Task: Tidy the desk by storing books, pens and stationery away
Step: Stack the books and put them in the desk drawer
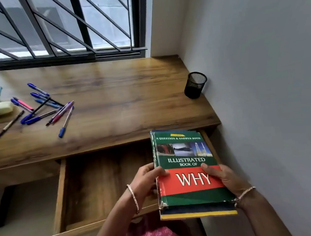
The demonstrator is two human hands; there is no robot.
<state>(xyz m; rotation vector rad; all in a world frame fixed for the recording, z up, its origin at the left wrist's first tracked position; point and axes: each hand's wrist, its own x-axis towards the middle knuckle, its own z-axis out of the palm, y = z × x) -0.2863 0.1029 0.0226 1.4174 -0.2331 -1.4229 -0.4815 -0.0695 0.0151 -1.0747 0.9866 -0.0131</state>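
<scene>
"Holding what, those two hands?"
"A stack of books (188,171) — the left hand (147,177) curls round its left edge, the right hand (221,176) round its right, thumbs on the green-and-red cover. It sits over the right end of the open drawer (100,180)."
"And the pens (43,107)?"
"Scattered on the desk top (121,102) beyond the drawer's left corner; a black mesh cup (195,85) stands beyond its right end"
</scene>
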